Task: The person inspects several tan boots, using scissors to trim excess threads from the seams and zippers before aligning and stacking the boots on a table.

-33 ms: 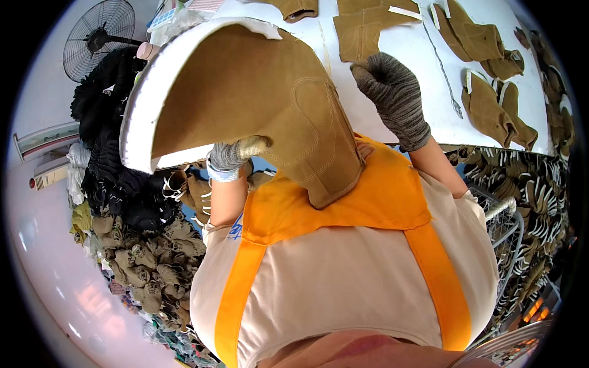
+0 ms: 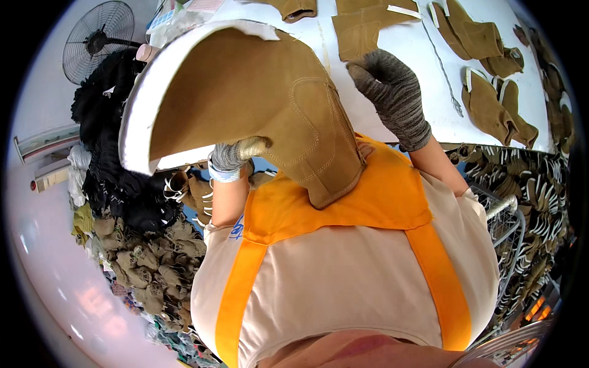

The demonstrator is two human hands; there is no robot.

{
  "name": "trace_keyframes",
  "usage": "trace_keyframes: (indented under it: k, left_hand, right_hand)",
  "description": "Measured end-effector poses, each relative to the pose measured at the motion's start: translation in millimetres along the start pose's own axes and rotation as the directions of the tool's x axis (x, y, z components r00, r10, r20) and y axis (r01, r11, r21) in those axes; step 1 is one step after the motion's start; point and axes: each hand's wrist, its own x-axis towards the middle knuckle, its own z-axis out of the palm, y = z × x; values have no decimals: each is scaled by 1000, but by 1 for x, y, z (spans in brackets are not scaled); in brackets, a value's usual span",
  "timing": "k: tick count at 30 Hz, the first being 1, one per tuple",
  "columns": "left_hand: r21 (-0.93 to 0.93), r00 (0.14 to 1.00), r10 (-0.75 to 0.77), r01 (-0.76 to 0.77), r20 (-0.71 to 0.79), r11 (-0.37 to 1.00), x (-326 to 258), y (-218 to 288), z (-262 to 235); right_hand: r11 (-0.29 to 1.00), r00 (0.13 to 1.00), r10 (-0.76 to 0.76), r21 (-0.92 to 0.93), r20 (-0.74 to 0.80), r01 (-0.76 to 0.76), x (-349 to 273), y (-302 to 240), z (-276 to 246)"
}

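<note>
A large brown suede boot upper, with white lining along its curved open edge and pale stitching, hangs in front of my chest. My left hand, in a grey knit glove, grips its lower edge, thumb on the outer face; the other fingers are behind it. My right hand, in a darker grey glove, is over the white table, to the right of the upper and apart from it. Its fingers are loosely curved with the thumb apart, and nothing shows in them. Just beyond its fingertips lies a brown suede piece.
More brown uppers lie at the table's right. A thin dark cord crosses the tabletop. Heaps of black and brown pieces stand left, near a fan. Stacked uppers and a metal rack are at right.
My right hand has shifted very slightly left and away from me. The upper and my left hand stay almost where they were.
</note>
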Motion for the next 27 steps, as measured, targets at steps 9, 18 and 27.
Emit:
trace_keyframes:
  k: [9,18,27]
  left_hand:
    - [-302,995,-102,92,-15,949,3,-1,11]
    - [-521,982,-190,155,-13,839,3,1,14]
    - [-710,964,-267,184,-5,680,14,1,24]
  right_hand:
    - [803,860,-466,-307,211,510,9,-40,5]
    - [863,936,-256,-380,240,333,9,-47,12]
    - [989,978,138,-78,155,-127,8,7,9]
